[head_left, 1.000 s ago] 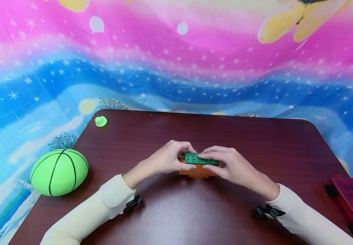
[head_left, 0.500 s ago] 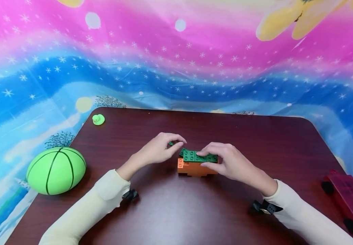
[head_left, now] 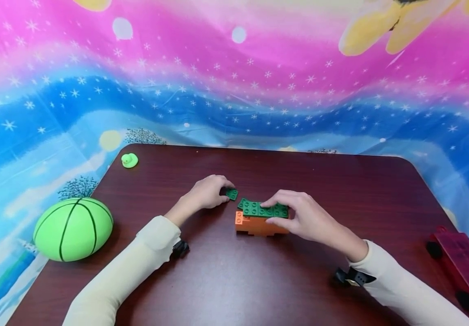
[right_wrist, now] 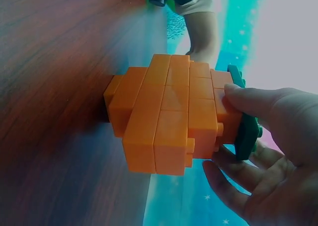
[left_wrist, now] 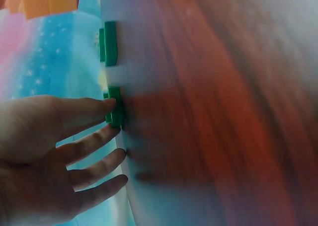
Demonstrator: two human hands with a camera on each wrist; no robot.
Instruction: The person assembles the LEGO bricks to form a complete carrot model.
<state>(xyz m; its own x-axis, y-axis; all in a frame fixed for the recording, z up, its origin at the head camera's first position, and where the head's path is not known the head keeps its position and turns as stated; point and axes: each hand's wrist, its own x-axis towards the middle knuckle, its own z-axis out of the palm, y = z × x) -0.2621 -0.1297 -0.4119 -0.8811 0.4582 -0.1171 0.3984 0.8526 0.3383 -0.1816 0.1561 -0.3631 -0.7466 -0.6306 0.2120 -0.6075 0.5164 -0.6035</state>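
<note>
A stepped build of orange toy bricks [right_wrist: 171,114] stands on the table, topped with green studded bricks [head_left: 251,208]. My right hand [head_left: 301,213] grips its upper part, thumb on the near side and fingers over the top and far side. To the left and farther back, my left hand [head_left: 208,192] pinches a small green brick [head_left: 232,194] at the table surface between thumb and forefinger. In the left wrist view its other fingers are spread, tips near the table. Another loose green brick [left_wrist: 111,43] lies between that one and the orange build.
A green ball with black lines [head_left: 73,229] sits at the table's left edge. A small green rubber duck [head_left: 129,160] is at the far left corner. On the right stands a translucent red toy vehicle [head_left: 464,267] with black wheels. A printed cloth [head_left: 234,90] hangs behind the table [head_left: 234,280].
My left hand has left the orange build and moved left and back to a green brick on the table. My right hand has stayed on the build.
</note>
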